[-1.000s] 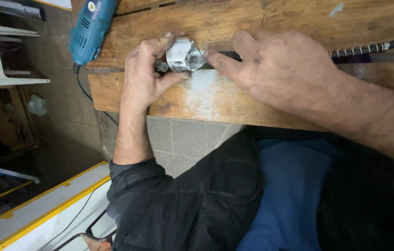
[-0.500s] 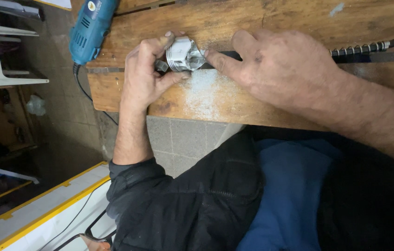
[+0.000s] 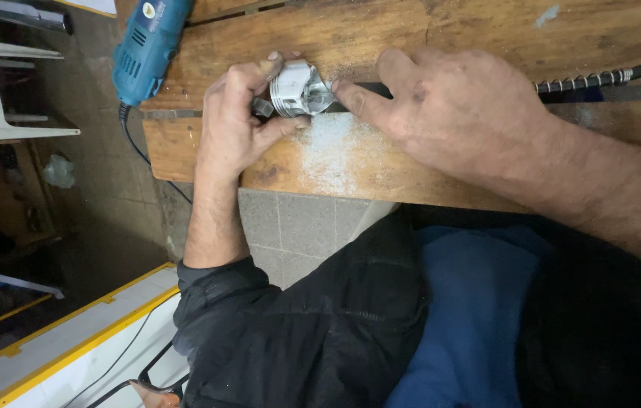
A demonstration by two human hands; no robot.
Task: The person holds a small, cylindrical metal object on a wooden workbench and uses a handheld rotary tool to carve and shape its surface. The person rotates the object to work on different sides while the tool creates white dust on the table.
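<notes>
A small silvery piston (image 3: 299, 88) is being gripped at upper centre of the frame by the left hand (image 3: 236, 125), fingers curled over its top and the thumb pressed in from below, so the part is being pinched firmly rather than cradled. It is being braced down against the wooden bench (image 3: 486, 34), seemingly so that it cannot roll or kick while it is being worked on. From the right of the frame the right hand (image 3: 452, 106) is being brought in close, wrapped around a dark handpiece (image 3: 369, 89) whose tip is being pressed against the piston's shiny side; the fingers are being kept closed tight around it, pencil-fashion, likely for fine control. A flexible shaft (image 3: 596, 78), with a coiled spring guard, is being led off toward the right edge, kept behind the hand and out of the way. A pale patch of dust (image 3: 332, 147) is being left on the bench just below the piston. At upper left a blue power tool (image 3: 146, 45) is lying at the bench end, with its cord hanging over the edge.
</notes>
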